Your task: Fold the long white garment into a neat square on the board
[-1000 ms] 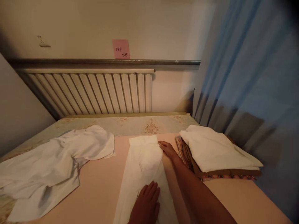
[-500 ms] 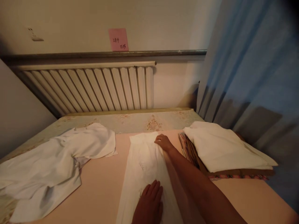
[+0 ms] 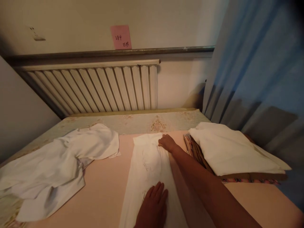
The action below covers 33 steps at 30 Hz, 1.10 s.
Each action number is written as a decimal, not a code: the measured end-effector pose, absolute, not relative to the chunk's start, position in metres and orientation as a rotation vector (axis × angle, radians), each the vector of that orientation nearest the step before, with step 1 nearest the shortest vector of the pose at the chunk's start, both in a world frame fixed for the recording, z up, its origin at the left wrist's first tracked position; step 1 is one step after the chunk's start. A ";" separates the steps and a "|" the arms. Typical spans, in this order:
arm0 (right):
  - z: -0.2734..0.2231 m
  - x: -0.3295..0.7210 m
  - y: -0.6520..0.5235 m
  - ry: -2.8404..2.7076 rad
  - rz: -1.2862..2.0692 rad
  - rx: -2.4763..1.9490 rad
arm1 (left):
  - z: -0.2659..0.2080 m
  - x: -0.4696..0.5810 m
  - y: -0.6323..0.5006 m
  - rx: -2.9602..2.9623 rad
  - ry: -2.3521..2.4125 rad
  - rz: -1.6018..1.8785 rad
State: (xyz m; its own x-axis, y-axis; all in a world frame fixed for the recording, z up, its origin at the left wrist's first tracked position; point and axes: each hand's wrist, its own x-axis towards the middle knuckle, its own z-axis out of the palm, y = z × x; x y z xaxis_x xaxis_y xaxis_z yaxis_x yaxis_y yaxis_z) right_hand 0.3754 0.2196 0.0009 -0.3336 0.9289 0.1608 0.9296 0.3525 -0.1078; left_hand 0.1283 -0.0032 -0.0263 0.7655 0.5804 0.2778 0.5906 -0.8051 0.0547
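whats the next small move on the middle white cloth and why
Perhaps the right hand should gently tug the middle white cloth taut: that hand curls at the far right corner, creases show nearby, and the left hand lies flat closer in.

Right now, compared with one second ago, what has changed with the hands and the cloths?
The right hand has shifted slightly inward and away from the person, onto the far right corner of the long white cloth. Its fingers, more stretched out before, now curl there and seem to grip it. The left hand stays flat on this cloth; the crumpled white cloth and folded stack lie as before.
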 end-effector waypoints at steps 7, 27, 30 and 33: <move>-0.007 0.370 0.209 -2.360 -0.124 -1.726 | -0.017 0.128 -0.004 -2.950 -0.930 -0.363; -0.054 0.317 0.102 -2.143 -0.223 -1.717 | -0.018 0.126 -0.008 -2.971 -0.986 -0.467; -0.048 0.323 0.116 -2.167 -0.182 -1.744 | -0.014 0.126 -0.008 -2.979 -1.002 -0.429; -0.046 0.325 0.122 -2.158 -0.164 -1.765 | -0.013 0.126 -0.010 -2.991 -1.007 -0.428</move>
